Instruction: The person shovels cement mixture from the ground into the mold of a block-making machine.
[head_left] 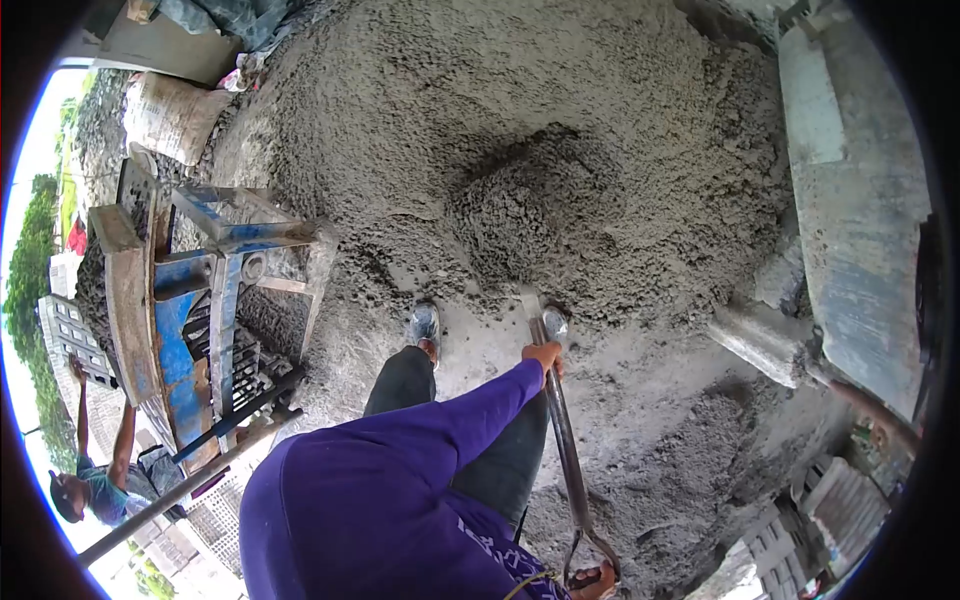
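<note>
A long-handled shovel (570, 450) slants across my front, its blade end at the near edge of a grey, wet-looking heap (510, 225). My left hand (545, 360) is wrapped round the lower shaft, close to my right shoe. At the top end, my right hand (596, 580) grips the D-shaped handle; part of that hand is cut off by the frame's lower edge. Little of the blade shows, only a pale strip by the heap. My feet stand on either side of a patch of scraped grey floor.
Left of me stands a blue metal machine frame (190, 340) with bars reaching toward me. Another person (95, 490) holds a hollow block (70, 335) beyond it. A filled sack (175, 115) lies at upper left. On the right are a large metal panel (850, 210) and a grey sack-like bundle (760, 340).
</note>
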